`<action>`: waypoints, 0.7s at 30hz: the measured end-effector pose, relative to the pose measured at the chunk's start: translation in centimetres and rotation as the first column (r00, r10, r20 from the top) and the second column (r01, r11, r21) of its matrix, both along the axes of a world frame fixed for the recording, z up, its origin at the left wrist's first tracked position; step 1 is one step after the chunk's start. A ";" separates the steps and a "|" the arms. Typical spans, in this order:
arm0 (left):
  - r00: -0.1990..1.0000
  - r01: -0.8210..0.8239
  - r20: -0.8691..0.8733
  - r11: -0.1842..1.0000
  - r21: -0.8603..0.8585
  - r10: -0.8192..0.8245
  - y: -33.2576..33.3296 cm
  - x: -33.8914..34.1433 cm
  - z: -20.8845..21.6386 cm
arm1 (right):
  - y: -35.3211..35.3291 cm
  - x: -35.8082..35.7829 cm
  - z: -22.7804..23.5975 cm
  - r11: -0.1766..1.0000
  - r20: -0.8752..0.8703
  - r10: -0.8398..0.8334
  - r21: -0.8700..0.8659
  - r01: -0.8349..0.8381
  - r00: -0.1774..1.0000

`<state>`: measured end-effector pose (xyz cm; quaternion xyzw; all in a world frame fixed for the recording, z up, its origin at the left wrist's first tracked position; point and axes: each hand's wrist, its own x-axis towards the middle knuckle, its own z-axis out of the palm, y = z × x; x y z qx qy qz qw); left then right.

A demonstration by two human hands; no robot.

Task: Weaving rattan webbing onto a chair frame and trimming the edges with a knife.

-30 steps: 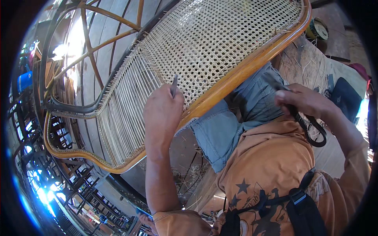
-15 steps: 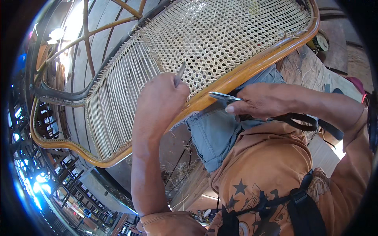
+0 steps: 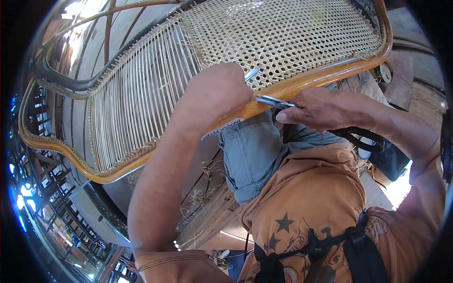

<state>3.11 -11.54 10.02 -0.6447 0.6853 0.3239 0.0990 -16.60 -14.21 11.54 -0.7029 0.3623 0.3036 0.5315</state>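
Two hands are showing: one left hand (image 3: 214,94) and one right hand (image 3: 316,109). One pair of scissors (image 3: 278,102) is sitting in the right hand. One cane-woven chair frame (image 3: 302,84) is lying across one pair of grey shorts (image 3: 250,155).

Scissors (image 3: 276,101) right of left hand (image 3: 214,92)

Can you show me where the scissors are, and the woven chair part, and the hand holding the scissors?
scissors (image 3: 276,102), head view, on the metal blades.
woven cane panel (image 3: 292,37), head view, on the finished mesh.
right hand (image 3: 321,109), head view, on the back of the hand.
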 end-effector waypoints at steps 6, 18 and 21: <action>0.996 -0.042 -0.067 0.946 0.322 0.067 -2.4 0.1 4.2 | -0.3 1.9 2.0 0.997 -0.108 0.055 -0.039 -0.059 0.993; 0.771 -0.590 -0.395 0.793 -0.150 0.499 3.6 3.3 3.7 | 0.3 3.4 1.1 0.943 -0.056 0.254 -0.205 -0.261 0.965; 0.552 -0.759 -0.524 0.651 0.007 0.649 5.9 3.2 3.8 | 0.5 3.5 0.7 0.931 0.018 0.266 -0.265 -0.252 0.964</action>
